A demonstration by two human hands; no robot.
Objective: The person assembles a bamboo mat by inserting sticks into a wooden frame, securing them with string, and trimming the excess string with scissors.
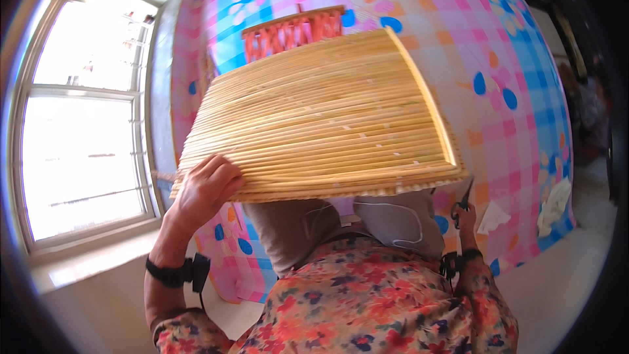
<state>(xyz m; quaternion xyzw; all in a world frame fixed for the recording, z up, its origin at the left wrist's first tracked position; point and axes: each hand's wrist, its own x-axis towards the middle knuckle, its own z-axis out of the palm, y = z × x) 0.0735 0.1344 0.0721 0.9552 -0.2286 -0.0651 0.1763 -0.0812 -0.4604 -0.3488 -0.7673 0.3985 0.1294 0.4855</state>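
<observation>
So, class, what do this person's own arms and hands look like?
The left hand and right hand are ungloved. On the left, a black band carries a dark, boxy device with a thin cable; on the right, another band bears a dark attachment. Both sleeves show a red, pink and dark blue floral print on tan.

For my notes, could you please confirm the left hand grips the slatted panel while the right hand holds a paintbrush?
Not quite: the head view shows the right hand holding scissors, not a paintbrush; the left hand grips the slatted panel.
</observation>
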